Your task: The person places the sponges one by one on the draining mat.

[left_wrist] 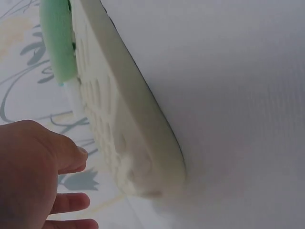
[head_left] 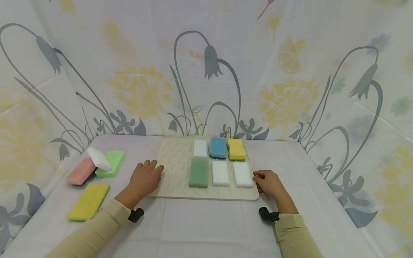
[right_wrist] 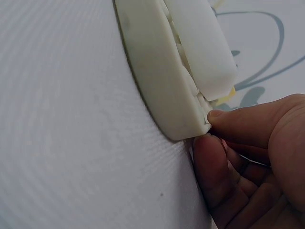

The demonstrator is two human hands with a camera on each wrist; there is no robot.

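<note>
A cream drying mat with raised oval ridges lies on the table, bearing two rows of sponges. Its right edge is pinched between the thumb and curled fingers of my right hand, plainly seen in the right wrist view. The nearest sponge to that hand is a white one. My left hand is at the mat's left edge, fingers loosely spread; in the left wrist view the thumb stands apart from the mat. Also on the mat are a green sponge, another white sponge, a white block, a blue sponge and a yellow sponge.
Left of the mat, a white block leans across a pink sponge and a light green sponge. Nearer lies a flat yellow sponge. A flower-printed cloth hangs behind the white-covered table.
</note>
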